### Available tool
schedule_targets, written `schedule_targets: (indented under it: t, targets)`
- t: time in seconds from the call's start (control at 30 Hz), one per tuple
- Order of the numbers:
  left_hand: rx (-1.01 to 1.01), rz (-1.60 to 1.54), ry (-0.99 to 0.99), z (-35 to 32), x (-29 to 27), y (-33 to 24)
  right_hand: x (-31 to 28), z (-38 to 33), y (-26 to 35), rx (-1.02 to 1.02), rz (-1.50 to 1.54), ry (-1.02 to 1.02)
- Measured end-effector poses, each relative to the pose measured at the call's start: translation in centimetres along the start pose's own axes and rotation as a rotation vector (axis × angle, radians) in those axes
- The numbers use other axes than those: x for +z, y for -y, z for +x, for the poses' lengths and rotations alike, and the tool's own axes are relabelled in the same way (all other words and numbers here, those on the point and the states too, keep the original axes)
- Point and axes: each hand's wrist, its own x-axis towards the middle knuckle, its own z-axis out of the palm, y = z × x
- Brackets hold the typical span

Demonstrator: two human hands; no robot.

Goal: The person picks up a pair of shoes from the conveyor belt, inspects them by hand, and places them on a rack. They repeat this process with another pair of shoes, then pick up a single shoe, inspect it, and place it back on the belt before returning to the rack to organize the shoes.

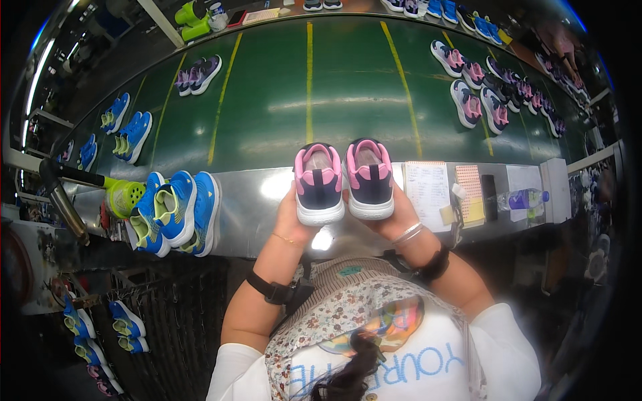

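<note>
Head view: held a pair of navy-and-pink shoes up, heels toward the wearer.
Gripped left shoe (319,184) in left hand (292,217), right shoe (369,179) in right hand (399,212), above metal ledge (254,200); best kept level, heels matched; beyond, green conveyor belt (307,100).

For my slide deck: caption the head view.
Two hands hold a pair of navy-and-pink shoes above a green conveyor belt.

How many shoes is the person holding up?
2: a navy and pink shoe in the left hand, and its match in the right hand, side by side, heels toward the camera.
</note>
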Motion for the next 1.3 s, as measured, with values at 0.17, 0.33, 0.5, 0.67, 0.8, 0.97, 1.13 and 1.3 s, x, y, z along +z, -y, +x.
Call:
schedule_targets:
  t: [0.17, 0.33, 0.5, 0.67, 0.8, 0.97, 1.13, 1.3]
  targets:
    - [0.011, 0.019, -0.010, 1.2, -2.2, -0.2, -2.1, 1.1, 0.6, -0.042, -0.241, -0.102]
    - [0.384, 1.550, -0.437, 5.0, -13.1, -1.4, -9.0, 3.4, 2.3, -0.412, -1.510, -0.521]
    - [0.111, 1.286, -0.320, 4.1, -13.3, 0.6, -12.7, 4.0, 2.5, -0.327, -1.895, -0.253]
    - [0.061, 0.936, -0.350, 2.5, -12.7, 0.8, -5.1, 2.5, -0.9, -0.394, -2.324, 0.202]
    - [0.101, 1.029, -0.351, 2.9, -13.9, 0.2, -7.9, 3.6, -2.9, -0.217, -2.699, 0.360]
    - [1.255, 2.051, -0.703, -4.7, -8.8, -9.4, -6.1, 4.1, -0.7, -0.290, -2.605, 0.139]
    - [0.631, 2.369, -1.501, -13.0, -7.3, -20.6, -3.5, 3.9, 4.3, -0.247, -1.403, -0.036]
    - [0.072, 2.129, -1.035, -17.3, -11.7, -28.5, -3.0, 4.9, 3.9, -0.272, -0.486, 0.180]
